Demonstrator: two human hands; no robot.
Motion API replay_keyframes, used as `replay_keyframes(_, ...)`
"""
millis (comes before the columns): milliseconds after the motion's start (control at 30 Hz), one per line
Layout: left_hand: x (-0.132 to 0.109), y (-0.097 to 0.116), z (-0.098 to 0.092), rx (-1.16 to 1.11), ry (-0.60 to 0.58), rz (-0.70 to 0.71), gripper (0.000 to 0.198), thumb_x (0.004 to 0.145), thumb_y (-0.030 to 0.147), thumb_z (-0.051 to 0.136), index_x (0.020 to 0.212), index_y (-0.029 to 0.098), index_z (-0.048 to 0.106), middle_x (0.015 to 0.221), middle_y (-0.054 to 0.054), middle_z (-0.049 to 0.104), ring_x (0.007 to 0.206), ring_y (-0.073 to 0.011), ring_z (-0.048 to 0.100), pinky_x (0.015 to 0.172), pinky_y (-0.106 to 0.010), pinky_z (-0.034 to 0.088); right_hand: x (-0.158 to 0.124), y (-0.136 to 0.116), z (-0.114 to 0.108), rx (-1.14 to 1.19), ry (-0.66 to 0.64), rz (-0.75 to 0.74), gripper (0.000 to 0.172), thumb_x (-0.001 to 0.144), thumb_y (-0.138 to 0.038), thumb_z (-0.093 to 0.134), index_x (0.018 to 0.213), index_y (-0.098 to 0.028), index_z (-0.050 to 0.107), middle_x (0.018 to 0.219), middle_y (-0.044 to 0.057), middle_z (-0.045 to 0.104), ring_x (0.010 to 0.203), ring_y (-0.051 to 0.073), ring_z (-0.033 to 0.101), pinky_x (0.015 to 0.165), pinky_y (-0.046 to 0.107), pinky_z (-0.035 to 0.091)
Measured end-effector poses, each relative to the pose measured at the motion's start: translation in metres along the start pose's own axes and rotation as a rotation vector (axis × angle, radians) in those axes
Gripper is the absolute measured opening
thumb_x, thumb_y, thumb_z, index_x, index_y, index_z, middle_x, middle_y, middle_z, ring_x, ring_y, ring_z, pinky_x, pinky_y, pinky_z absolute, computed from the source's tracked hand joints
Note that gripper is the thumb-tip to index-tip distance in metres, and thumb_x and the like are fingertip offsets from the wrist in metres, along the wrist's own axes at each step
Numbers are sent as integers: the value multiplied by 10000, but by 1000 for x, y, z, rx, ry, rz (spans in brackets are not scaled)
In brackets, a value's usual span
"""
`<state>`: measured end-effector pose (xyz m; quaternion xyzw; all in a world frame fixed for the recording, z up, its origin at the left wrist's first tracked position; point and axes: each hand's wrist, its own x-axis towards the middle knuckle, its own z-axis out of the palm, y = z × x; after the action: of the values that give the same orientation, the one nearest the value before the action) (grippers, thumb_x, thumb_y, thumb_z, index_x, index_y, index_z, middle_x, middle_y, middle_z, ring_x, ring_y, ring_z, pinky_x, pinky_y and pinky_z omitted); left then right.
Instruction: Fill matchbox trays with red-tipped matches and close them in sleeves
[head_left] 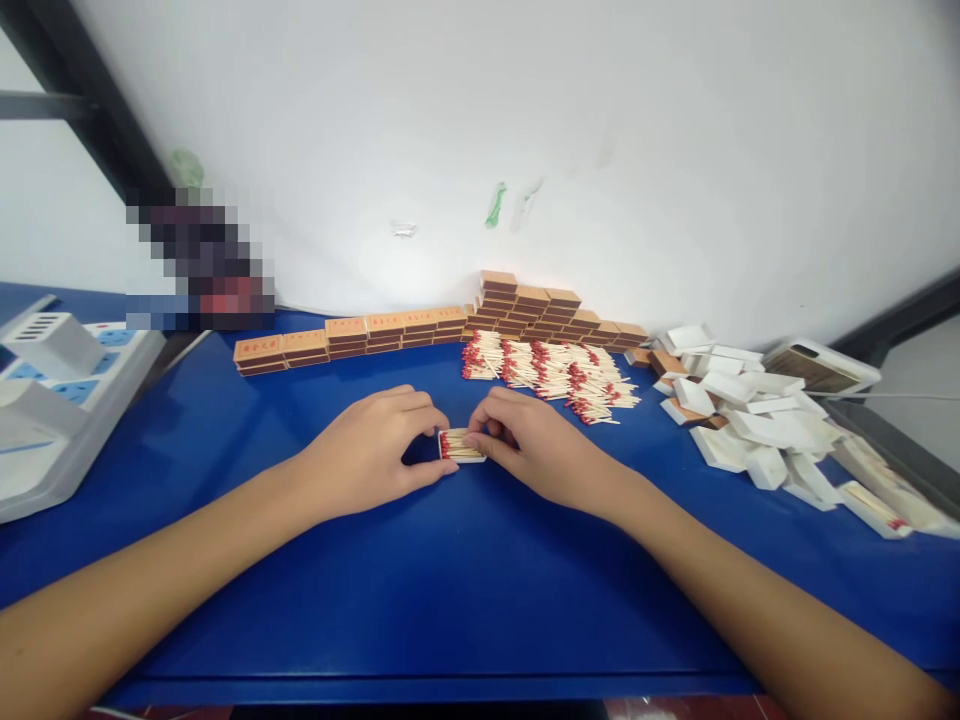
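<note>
A small white matchbox tray [463, 459] with red-headed matches [454, 443] in it lies on the blue table in front of me. My left hand [382, 440] grips the tray's left end between thumb and forefinger. At the right end, my right hand [536, 440] is curled, its thumb and forefinger pinched on the matches at the tray's edge. Just beyond my right hand, loose matches [551, 372] lie in several heaps, most heads pointing left.
Closed brown matchboxes [390, 325] form a stacked row along the white wall. Empty white trays [772, 425] and a few brown sleeves are piled at right, beside a phone-like object [817, 365]. A power strip [82, 400] with plugged-in adapters stands at left.
</note>
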<state>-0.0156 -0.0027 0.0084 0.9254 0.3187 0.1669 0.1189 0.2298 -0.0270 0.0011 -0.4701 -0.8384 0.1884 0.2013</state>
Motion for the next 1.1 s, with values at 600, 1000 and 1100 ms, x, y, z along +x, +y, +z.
replay_keyframes(600, -1, -1, -1, 8, -7, 0, 282, 987, 439, 731, 1127, 194, 750, 996, -45, 720, 952, -235, 647, 815, -369, 503, 5, 76, -39, -238, 106, 62, 211, 1013, -282, 598, 1108, -207, 771, 889, 71, 673, 757, 213, 592, 695, 332, 421)
replay_keyframes(1000, -1, 0, -1, 24, -7, 3, 268, 989, 445, 723, 1098, 202, 753, 982, -50, 723, 933, -233, 648, 793, -352, 497, 10, 81, -34, -254, 155, 65, 147, 1010, -245, 582, 957, -198, 711, 913, 78, 640, 766, 210, 583, 710, 336, 429)
replay_keyframes(1100, -1, -1, 0, 21, -2, 14, 271, 990, 445, 722, 1109, 203, 751, 988, -52, 725, 941, -232, 649, 809, -356, 502, 11, 81, -31, -254, 155, 75, 125, 999, -242, 584, 921, -200, 672, 919, 78, 645, 756, 206, 577, 693, 338, 425)
